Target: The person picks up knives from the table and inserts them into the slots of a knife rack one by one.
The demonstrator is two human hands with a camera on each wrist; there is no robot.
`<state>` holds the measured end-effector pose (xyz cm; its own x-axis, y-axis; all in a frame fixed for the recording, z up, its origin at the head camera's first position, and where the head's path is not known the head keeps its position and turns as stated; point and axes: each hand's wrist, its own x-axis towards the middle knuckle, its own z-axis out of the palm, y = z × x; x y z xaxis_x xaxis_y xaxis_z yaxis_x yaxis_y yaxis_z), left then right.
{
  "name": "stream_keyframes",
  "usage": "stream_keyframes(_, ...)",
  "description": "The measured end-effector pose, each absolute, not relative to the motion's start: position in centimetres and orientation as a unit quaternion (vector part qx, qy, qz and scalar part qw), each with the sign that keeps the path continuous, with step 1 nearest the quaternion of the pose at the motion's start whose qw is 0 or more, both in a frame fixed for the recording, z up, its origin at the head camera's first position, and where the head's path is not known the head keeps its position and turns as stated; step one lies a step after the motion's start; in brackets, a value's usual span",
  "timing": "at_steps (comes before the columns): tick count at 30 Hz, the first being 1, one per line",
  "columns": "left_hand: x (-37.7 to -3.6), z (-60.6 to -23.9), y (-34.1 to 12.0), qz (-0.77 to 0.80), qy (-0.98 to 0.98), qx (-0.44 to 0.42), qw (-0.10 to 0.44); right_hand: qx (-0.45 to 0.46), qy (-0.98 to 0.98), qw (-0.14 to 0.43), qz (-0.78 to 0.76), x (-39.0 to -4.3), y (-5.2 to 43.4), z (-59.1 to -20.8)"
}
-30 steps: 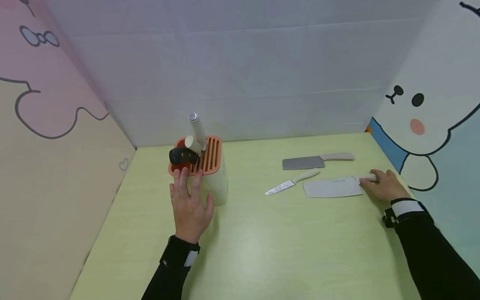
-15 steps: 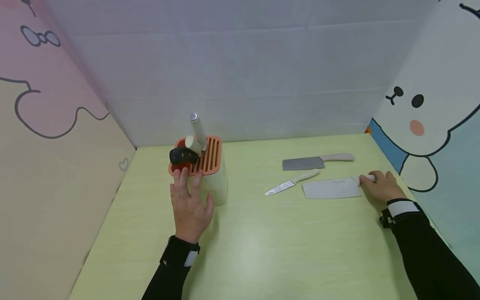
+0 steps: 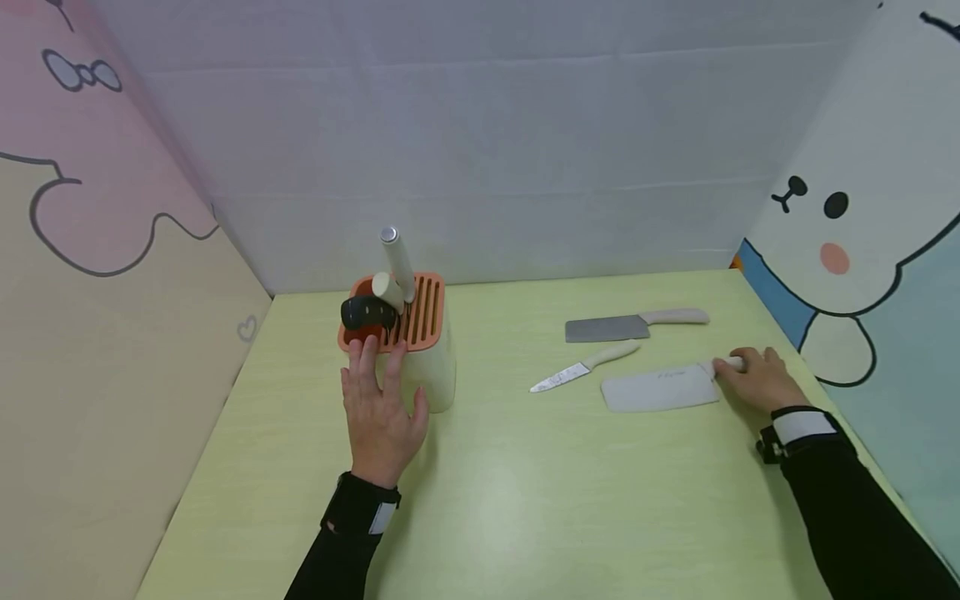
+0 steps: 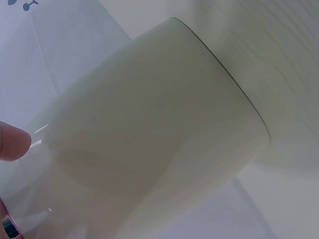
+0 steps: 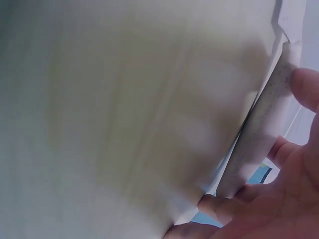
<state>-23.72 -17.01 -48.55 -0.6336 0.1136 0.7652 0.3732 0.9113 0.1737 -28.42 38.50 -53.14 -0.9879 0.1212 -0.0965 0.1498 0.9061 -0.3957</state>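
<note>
At the right of the head view my right hand [image 3: 761,383] grips the pale handle of a cleaver [image 3: 660,389], whose broad blade points left, low over the table. In the right wrist view, thumb and fingers are round that handle [image 5: 261,119]. My left hand [image 3: 382,425] has its fingers spread and straight against the front of a cream knife block [image 3: 435,375] with an orange slotted top. The block's smooth wall [image 4: 149,109] fills much of the left wrist view. Scissors with black handles [image 3: 367,312] and two pale-handled tools stand in the block.
Behind the held cleaver lies a second cleaver [image 3: 607,328] with a grey blade. A small paring knife [image 3: 562,377] lies between the two, its tip to the left. The pale green table [image 3: 495,500] meets a white back wall [image 3: 525,167] and patterned side panels.
My right hand has moved slightly left and nearer to me with the cleaver, whose blade has turned a little. The left hand has stayed at the knife block.
</note>
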Motion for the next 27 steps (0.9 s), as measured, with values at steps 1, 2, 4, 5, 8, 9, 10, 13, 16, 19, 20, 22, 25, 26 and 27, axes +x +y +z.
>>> stream_keyframes(1, -23.7, -48.5, -17.0, -0.16, -0.889, -0.137, 0.406, 0.067, 0.976, 0.035, -0.205, -28.3, 38.4, -53.1)
stream_keyframes(2, -23.7, -48.5, -17.0, -0.159, -0.889, -0.137, 0.407, 0.066, 0.976, 0.036, -0.205, -28.3, 38.3, -53.2)
stream_keyframes(4, -23.7, -48.5, -17.0, -0.157, -0.889, -0.138, 0.408, 0.064, 0.976, 0.039, -0.205, -28.2, 38.1, -53.3)
stream_keyframes(5, -23.7, -48.5, -17.0, -0.156, -0.889, -0.138, 0.407, 0.063, 0.976, 0.041, -0.204, -28.2, 38.0, -53.4)
stream_keyframes(8, -23.7, -48.5, -17.0, -0.155, -0.89, -0.138, 0.406, 0.062, 0.977, 0.047, -0.201, -28.1, 37.5, -53.6)
stream_keyframes(9, -23.7, -48.5, -17.1, -0.156, -0.89, -0.138, 0.406, 0.064, 0.977, 0.049, -0.2, -28.0, 37.3, -53.7)
stream_keyframes(10, -23.7, -48.5, -17.1, -0.156, -0.89, -0.138, 0.405, 0.063, 0.977, 0.05, -0.199, -28.0, 37.1, -53.7)
stream_keyframes(13, -23.7, -48.5, -17.1, -0.159, -0.89, -0.139, 0.405, 0.064, 0.978, 0.052, -0.194, -27.8, 36.2, -53.7)
stream_keyframes(16, -23.7, -48.5, -17.1, -0.159, -0.89, -0.139, 0.404, 0.058, 0.979, 0.054, -0.187, -27.6, 35.4, -53.4)
stream_keyframes(19, -23.7, -48.5, -17.2, -0.158, -0.891, -0.139, 0.402, 0.048, 0.981, 0.056, -0.179, -27.2, 34.7, -53.2)
stream_keyframes(20, -23.7, -48.5, -17.2, -0.157, -0.892, -0.139, 0.401, 0.044, 0.982, 0.057, -0.177, -27.1, 34.4, -53.2)
stream_keyframes(22, -23.6, -48.5, -17.2, -0.153, -0.893, -0.139, 0.4, 0.04, 0.982, 0.058, -0.175, -26.9, 34.0, -53.1)
stream_keyframes(25, -23.6, -48.6, -17.2, -0.143, -0.895, -0.139, 0.399, 0.035, 0.983, 0.058, -0.172, -26.5, 33.3, -53.1)
stream_keyframes(26, -23.6, -48.6, -17.2, -0.137, -0.896, -0.139, 0.399, 0.034, 0.983, 0.056, -0.171, -26.4, 33.1, -53.2)
stream_keyframes(27, -23.6, -48.6, -17.2, -0.133, -0.896, -0.139, 0.399, 0.032, 0.984, 0.055, -0.169, -26.3, 32.9, -53.2)
